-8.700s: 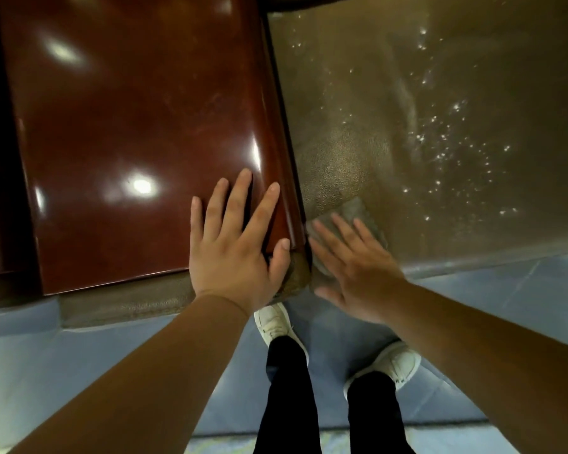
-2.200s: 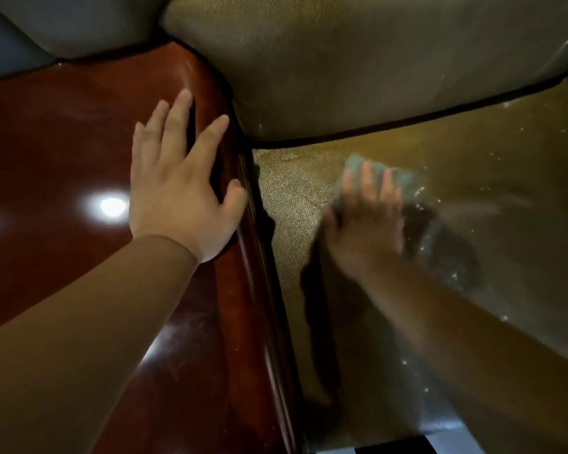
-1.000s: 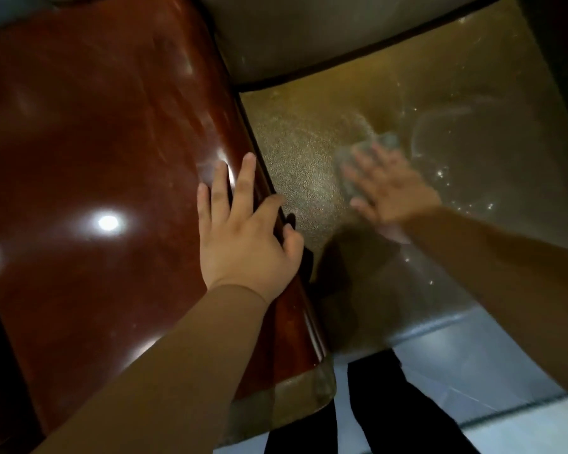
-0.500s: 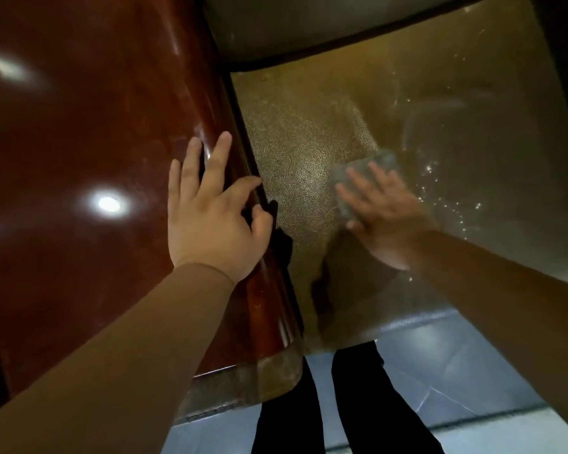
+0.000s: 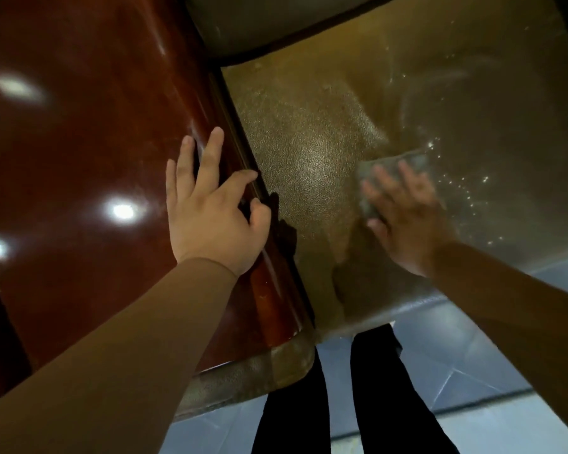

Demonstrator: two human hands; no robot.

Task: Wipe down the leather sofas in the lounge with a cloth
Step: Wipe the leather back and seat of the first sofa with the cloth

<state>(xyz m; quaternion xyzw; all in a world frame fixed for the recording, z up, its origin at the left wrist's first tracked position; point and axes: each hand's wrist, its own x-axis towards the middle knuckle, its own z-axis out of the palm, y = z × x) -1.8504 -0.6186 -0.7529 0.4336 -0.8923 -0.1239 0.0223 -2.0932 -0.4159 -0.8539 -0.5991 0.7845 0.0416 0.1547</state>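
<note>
1. Since half a second ago, right hand (image 5: 407,221) and cloth (image 5: 391,178) have shifted a little toward the seat's front edge and to the right; since 2.2 s ago they have come well forward from the backrest.
2. Right hand: fingers straight and spread, pressed flat on the grey cloth. Not curled round it. Slightly blurred.
3. Cloth: lies on the olive leather seat cushion (image 5: 309,152), about mid-seat, mostly under the right fingers; far edge and left corner show beyond the fingertips.
4. Seat surface: bright wet specks to the right of the cloth, faint curved smear marks above it. Pebbled grain catches the light left of the cloth.
5. Left hand (image 5: 210,217): rests on the glossy red-brown armrest (image 5: 95,142) at its inner edge. Outer fingers straight; index finger and thumb bent over the edge toward the seat. Holds nothing.
6. Armrest shows three lamp reflections.
7. Backrest (image 5: 259,24) at top, dark seam where it meets the seat.
8. Below: black trouser legs (image 5: 384,394) on a blue-grey tiled floor (image 5: 473,355).
</note>
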